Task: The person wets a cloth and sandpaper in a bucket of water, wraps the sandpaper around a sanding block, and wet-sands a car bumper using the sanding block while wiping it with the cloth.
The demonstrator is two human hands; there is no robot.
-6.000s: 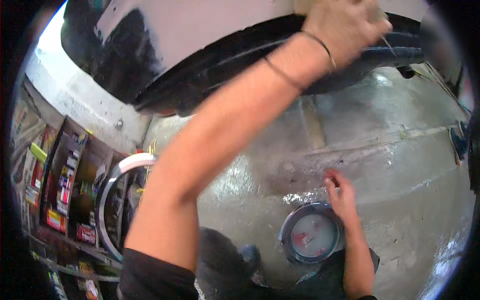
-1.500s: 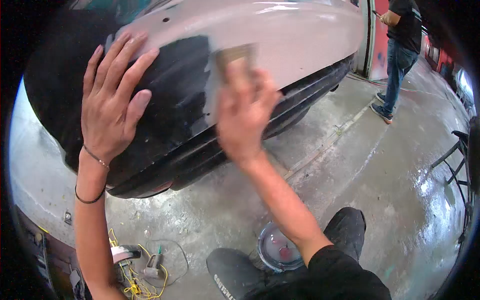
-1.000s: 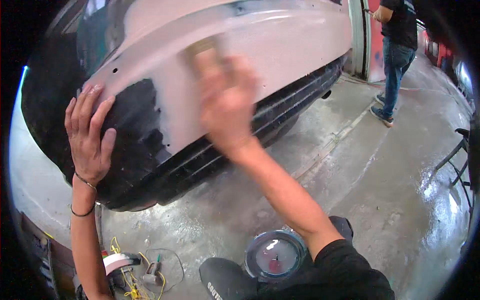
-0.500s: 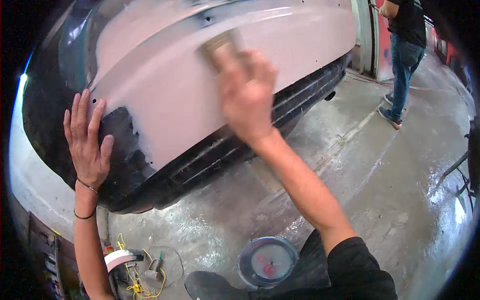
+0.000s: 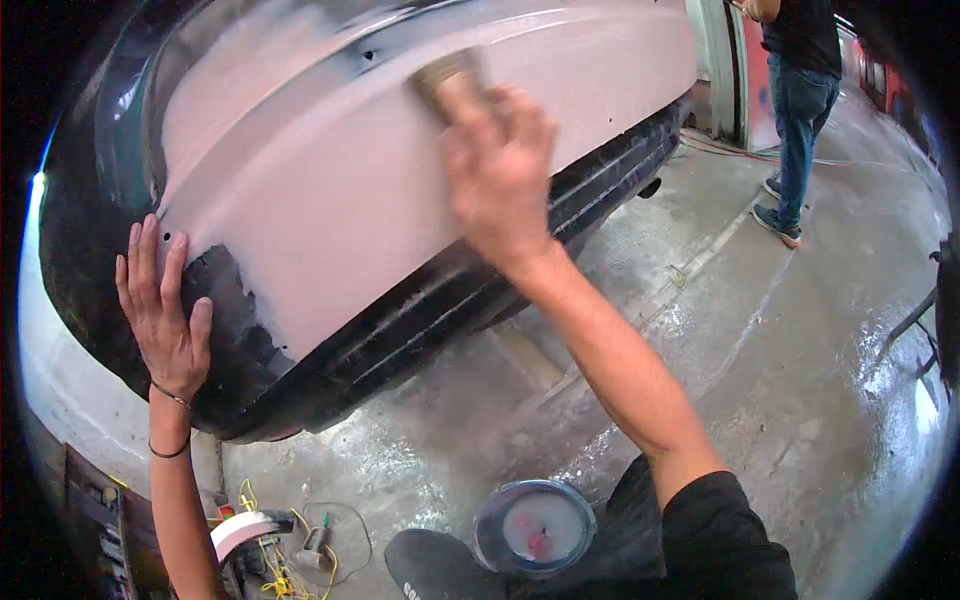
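In front of me is a car bumper (image 5: 330,210), pale pink over most of its face, with black patches at the corner and a black lower part. My right hand (image 5: 505,180) grips a brownish sanding block (image 5: 432,82) and presses it against the upper pink surface; both are blurred by motion. The block's underside is hidden. My left hand (image 5: 165,320) lies spread on the bumper's dark left corner, fingertips near a small hole, holding nothing. Below, by my knees, stands a bucket (image 5: 481,520) of cloudy water with something pinkish-red in it.
A person (image 5: 805,95) in dark top and jeans stands at the upper right near a doorway. Lower left on the wet concrete floor (image 5: 720,400) lie a tool (image 5: 316,550) and a tangled yellow cord (image 5: 280,580). A dark stand (image 5: 910,325) is at the right edge.
My right hand has slid the sanding block rightward and up along the bumper. My left hand stays at the corner. The view has shifted slightly, moving the bumper left and its left end lower.
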